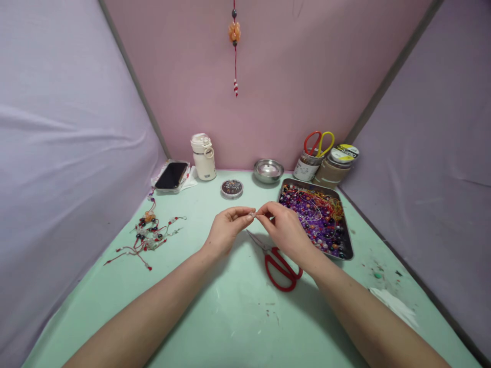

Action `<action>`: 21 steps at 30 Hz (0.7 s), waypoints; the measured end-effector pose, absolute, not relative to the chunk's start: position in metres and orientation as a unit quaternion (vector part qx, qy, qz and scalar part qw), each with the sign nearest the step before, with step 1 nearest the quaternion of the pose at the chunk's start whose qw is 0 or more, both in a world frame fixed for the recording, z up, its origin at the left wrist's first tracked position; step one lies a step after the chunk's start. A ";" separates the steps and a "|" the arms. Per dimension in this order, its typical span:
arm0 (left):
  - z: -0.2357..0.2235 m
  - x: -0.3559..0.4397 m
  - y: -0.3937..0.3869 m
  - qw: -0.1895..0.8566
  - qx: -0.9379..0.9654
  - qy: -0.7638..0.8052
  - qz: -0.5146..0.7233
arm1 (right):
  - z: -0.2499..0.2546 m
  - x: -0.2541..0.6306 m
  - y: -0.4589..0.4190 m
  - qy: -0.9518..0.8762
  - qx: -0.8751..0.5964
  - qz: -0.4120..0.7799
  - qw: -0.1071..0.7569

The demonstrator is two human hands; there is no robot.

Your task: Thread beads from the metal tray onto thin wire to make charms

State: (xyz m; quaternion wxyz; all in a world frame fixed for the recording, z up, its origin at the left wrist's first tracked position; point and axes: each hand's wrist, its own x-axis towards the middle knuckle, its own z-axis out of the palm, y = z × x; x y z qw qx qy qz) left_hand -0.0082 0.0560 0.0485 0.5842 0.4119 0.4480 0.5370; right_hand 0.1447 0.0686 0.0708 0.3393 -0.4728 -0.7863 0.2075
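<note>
My left hand (226, 227) pinches a small clear bead (252, 214) between thumb and fingertips, over the middle of the pale green table. Right beside it, the fingertips of my right hand (283, 225) are pressed together at the bead's edge; whatever they grip is too small to make out. Red-handled scissors (283, 270) lie on the table under my right hand and wrist, blades pointing up and left. To the right of that hand sits a dark tray (347, 240) full of purple, black, red and clear beads with tangled cords.
Finished-looking beaded strings (148, 235) lie at the left. Along the back stand a phone (172, 175), a white bottle (204, 158), a small round case (232, 188), a metal bowl (268, 171) and two jars, one holding scissors (319, 144). A beaded pendant (235, 33) hangs above.
</note>
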 end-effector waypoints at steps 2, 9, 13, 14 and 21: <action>0.048 -0.009 0.056 0.583 0.414 0.448 0.537 | 0.070 0.146 0.070 -0.786 -0.468 0.213 0.344; 0.048 -0.009 0.055 0.593 0.412 0.438 0.536 | 0.073 0.146 0.071 -0.777 -0.466 0.231 0.355; 0.053 -0.008 0.054 0.606 0.401 0.438 0.529 | 0.076 0.147 0.071 -0.767 -0.472 0.238 0.365; 0.054 -0.007 0.053 0.610 0.397 0.439 0.527 | 0.076 0.147 0.071 -0.765 -0.471 0.239 0.367; 0.062 -0.007 0.051 0.625 0.368 0.429 0.539 | 0.077 0.147 0.071 -0.760 -0.473 0.240 0.377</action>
